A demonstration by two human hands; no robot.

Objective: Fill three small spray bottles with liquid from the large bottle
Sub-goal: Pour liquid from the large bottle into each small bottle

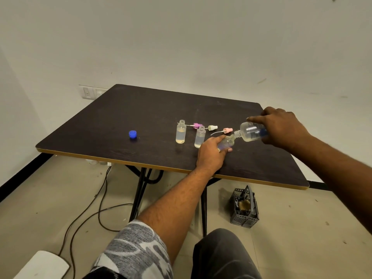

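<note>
The left hand (211, 156) has its fingers and thumb curled round a small spray bottle (227, 143) and holds it low over the dark table (120, 117). The bottle is tilted, so its open mouth points up and to the right, beyond the knuckles. Whether its base touches the tabletop cannot be told. The right hand (281, 127) grips the large bottle (250, 132) from above, with the index finger laid straight along its upper side. This bottle lies almost on its side, neck pointing left and slightly down, and its mouth sits right at the mouth of the held bottle. Clear liquid pools along its lower side. Two more small bottles stand upright and uncapped, each holding pale liquid: the nearer bottle (199, 137) is just beside the left hand's knuckles, and the farther bottle (181, 132) is a little further left. Behind them three spray tops with thin tubes lie on the table — a purple top (197, 125), a white top (213, 128) and a pink top (227, 130), the last just behind the two meeting mouths. A blue cap (132, 134) sits well apart to the left. On the floor under the table's near edge stands a dark slotted basket (244, 208), and cables (88, 210) trail to the left.
</note>
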